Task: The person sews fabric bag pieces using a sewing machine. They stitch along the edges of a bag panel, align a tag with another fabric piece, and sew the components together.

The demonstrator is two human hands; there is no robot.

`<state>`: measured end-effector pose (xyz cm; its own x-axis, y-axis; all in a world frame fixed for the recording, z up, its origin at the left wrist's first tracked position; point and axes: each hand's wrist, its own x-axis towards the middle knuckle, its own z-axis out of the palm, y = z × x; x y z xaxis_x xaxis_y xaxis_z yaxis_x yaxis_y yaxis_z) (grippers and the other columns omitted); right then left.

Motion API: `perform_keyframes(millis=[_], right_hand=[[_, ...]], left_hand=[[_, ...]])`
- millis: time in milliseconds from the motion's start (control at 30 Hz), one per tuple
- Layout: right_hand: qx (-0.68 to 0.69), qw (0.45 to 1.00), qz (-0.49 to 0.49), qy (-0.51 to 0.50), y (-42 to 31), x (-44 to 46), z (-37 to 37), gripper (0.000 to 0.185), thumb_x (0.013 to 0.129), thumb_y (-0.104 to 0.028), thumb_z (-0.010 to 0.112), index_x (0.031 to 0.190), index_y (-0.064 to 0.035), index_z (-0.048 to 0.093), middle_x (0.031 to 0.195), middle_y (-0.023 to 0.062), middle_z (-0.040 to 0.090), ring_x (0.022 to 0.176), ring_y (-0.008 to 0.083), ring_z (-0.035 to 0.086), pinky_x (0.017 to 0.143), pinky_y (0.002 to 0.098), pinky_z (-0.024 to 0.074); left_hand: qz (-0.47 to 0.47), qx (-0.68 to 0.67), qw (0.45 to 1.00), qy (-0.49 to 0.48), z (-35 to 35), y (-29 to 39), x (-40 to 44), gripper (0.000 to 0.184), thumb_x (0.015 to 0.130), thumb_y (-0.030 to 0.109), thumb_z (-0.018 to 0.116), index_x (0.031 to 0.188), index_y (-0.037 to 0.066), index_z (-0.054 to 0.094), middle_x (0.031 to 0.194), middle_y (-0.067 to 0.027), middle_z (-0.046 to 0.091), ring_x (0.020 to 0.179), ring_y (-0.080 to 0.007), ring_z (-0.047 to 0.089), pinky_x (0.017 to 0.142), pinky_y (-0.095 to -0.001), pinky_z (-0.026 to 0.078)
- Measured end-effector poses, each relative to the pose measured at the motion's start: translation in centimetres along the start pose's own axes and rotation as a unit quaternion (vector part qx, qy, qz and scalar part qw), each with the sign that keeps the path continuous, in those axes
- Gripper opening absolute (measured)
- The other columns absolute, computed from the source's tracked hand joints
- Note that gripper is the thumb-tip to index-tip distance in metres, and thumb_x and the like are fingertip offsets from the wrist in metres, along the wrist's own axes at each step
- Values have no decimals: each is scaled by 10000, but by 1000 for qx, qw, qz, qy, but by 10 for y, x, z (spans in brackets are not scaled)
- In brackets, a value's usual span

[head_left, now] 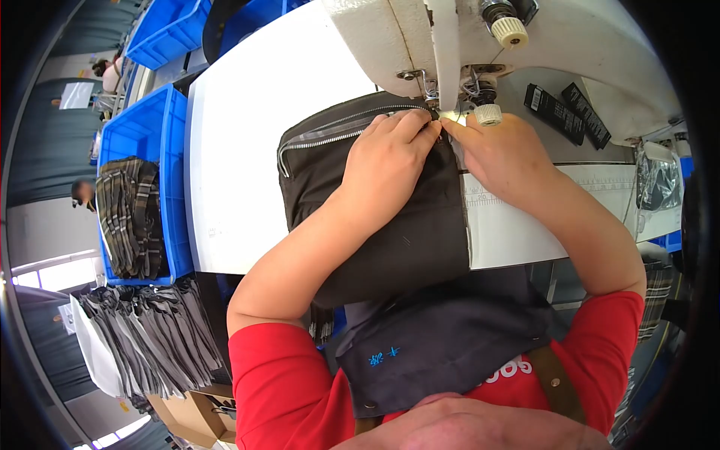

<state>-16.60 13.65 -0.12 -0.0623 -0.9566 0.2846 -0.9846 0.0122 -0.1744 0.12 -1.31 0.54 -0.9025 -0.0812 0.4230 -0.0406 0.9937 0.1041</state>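
A dark fabric bag piece (375,247) with a silver metal zip (322,141) along its upper edge lies on the white table and hangs over its front edge. Its top right corner sits at the needle area of a white sewing machine (360,30), where a small light shines. My left hand (391,150) rests on the piece, fingers bent together and pinching the zip's end. Close by on the right, my right hand (506,154) has its thumb and forefinger closed at the same corner. The fingertips nearly meet, and the exact edge they hold is partly hidden.
Two black packets (566,112) lie right of the needle, near a clear plastic bag (658,176). A ruler scale (555,187) runs along the table. At left stand blue bins (176,180), one holding plaid fabric (129,217); grey pieces (154,334) hang below, above a cardboard box (187,420).
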Motion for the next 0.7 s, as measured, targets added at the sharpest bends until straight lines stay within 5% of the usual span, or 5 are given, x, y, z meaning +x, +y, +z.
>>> perform_keyframes(millis=[200, 700], right_hand=[[-6, 1000, 20, 15, 7, 5, 5, 390, 838, -121, 724, 1227, -115, 744, 796, 83, 685, 754, 303, 688, 675, 440, 551], [-41, 998, -21, 44, -6, 8, 4, 355, 847, -139, 732, 1199, -94, 748, 762, 55, 700, 736, 253, 693, 661, 394, 516]], left_hand=[[2, 5, 1000, 21, 2, -3, 0, 244, 875, 74, 687, 1114, 41, 724, 1146, -68, 714, 1014, -218, 705, 890, -373, 526], [-3, 8, 999, 46, 6, -7, -1, 239, 843, 57, 758, 1080, 70, 739, 1172, -37, 754, 960, -236, 714, 832, -369, 548]])
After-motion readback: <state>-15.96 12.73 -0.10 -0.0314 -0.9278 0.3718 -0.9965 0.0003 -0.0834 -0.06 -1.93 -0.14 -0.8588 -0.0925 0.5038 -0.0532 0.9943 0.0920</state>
